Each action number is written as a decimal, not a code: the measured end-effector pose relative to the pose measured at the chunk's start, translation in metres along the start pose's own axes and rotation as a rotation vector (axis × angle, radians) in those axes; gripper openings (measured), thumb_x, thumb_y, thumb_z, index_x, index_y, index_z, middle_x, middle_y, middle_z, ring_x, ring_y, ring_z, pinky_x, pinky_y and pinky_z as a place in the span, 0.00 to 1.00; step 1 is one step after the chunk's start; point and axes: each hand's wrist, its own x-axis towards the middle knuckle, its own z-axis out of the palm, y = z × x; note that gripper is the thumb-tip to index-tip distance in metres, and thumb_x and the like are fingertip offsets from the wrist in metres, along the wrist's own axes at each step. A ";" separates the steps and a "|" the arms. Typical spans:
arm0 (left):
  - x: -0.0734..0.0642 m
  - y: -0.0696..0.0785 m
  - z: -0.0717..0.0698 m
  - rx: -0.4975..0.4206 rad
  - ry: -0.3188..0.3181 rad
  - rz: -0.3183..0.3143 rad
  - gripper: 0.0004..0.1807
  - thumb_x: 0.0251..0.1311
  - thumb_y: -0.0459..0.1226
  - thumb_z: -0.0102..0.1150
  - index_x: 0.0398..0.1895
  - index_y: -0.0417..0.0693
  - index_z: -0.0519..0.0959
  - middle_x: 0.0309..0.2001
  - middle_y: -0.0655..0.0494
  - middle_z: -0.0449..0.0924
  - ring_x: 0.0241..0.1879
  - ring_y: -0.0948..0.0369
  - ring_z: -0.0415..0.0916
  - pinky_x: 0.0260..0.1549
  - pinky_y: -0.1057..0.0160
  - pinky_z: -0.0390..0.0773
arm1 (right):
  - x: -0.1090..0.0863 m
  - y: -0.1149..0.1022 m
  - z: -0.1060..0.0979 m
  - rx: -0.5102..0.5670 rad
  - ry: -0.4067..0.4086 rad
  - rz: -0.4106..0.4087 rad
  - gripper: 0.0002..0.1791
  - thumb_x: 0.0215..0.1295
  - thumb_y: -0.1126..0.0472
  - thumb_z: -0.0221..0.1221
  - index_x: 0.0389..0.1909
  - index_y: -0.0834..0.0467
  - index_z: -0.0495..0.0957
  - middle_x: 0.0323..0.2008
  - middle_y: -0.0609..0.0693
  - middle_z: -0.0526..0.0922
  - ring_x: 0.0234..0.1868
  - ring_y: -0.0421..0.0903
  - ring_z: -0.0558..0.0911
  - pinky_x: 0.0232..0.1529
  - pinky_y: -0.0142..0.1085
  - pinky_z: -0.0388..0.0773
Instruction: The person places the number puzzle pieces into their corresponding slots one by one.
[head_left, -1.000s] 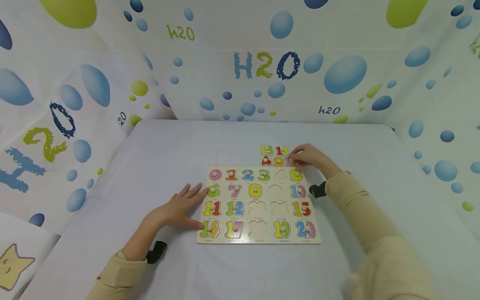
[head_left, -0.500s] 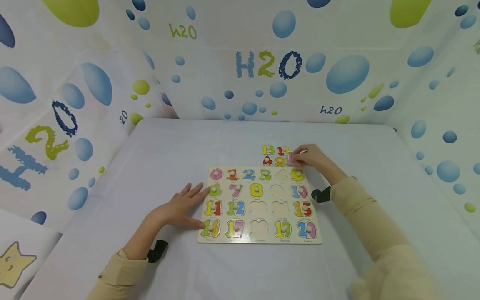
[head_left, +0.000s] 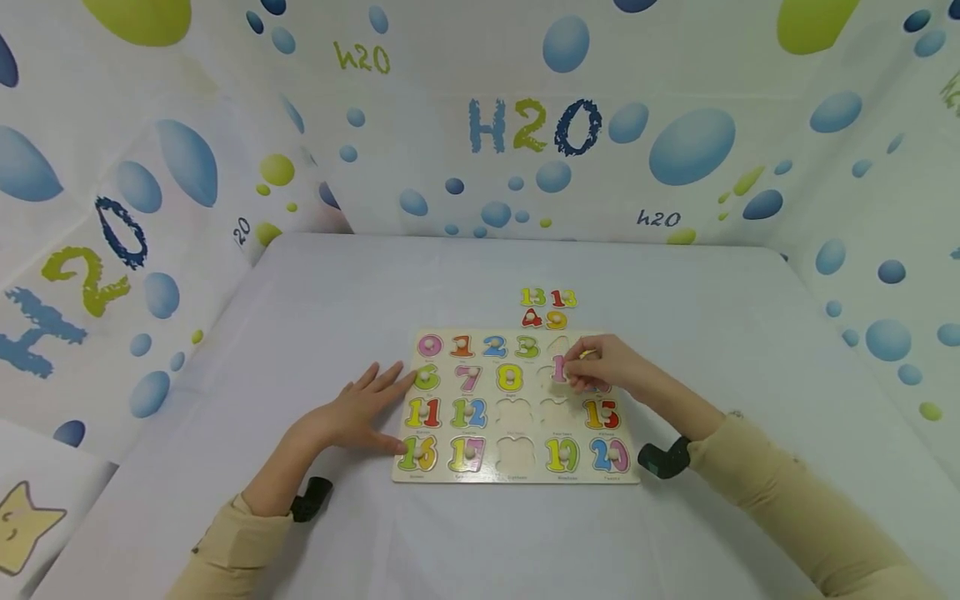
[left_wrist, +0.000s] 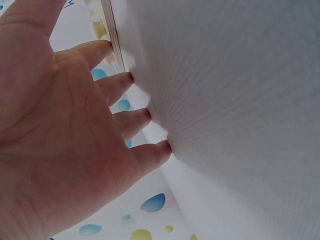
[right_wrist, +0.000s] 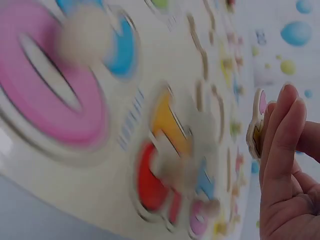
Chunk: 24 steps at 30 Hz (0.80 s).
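A wooden number puzzle board (head_left: 491,396) lies flat on the white cloth in the head view. Its knobbed number pieces fill most slots; several recesses are bare. My left hand (head_left: 356,421) rests at the board's left edge, fingers spread, index finger and thumb touching it; the left wrist view shows the other fingertips (left_wrist: 167,146) pressing on the cloth. Above the right part of the board my right hand (head_left: 611,364) pinches a number puzzle piece (head_left: 559,368) with a pink 1. Fingers cover its other digit, though some yellow shows on the piece (right_wrist: 256,127) in the right wrist view.
Beyond the board's far edge lie loose pieces: a yellow-green 13 (head_left: 533,297), a red-yellow 13 (head_left: 563,298), a red 4 (head_left: 532,317) and an orange 9 (head_left: 556,320). Printed cloth walls (head_left: 420,125) enclose the table at the back and sides.
My right hand has picked up the pink-1 piece from the loose group and brought it nearer, over the board. The left hand stays at the board's left edge.
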 end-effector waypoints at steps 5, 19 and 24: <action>0.000 -0.003 0.002 -0.005 0.002 0.000 0.56 0.44 0.52 0.71 0.73 0.45 0.52 0.71 0.39 0.43 0.68 0.37 0.32 0.58 0.32 0.41 | -0.013 0.007 0.019 -0.006 -0.060 0.001 0.09 0.64 0.64 0.58 0.37 0.67 0.74 0.20 0.53 0.80 0.20 0.43 0.79 0.24 0.29 0.77; 0.001 -0.002 0.002 -0.020 -0.003 0.005 0.56 0.44 0.52 0.71 0.72 0.44 0.52 0.71 0.39 0.43 0.68 0.37 0.32 0.58 0.32 0.41 | -0.019 0.014 0.037 -0.114 -0.080 0.025 0.05 0.62 0.65 0.59 0.33 0.65 0.76 0.19 0.54 0.80 0.19 0.46 0.82 0.21 0.28 0.76; 0.000 -0.001 0.000 -0.019 -0.010 -0.005 0.56 0.44 0.53 0.71 0.73 0.45 0.51 0.72 0.39 0.42 0.68 0.37 0.31 0.58 0.32 0.41 | -0.017 0.011 0.039 -0.151 -0.091 0.026 0.05 0.64 0.65 0.58 0.33 0.65 0.75 0.18 0.54 0.80 0.19 0.47 0.82 0.21 0.29 0.77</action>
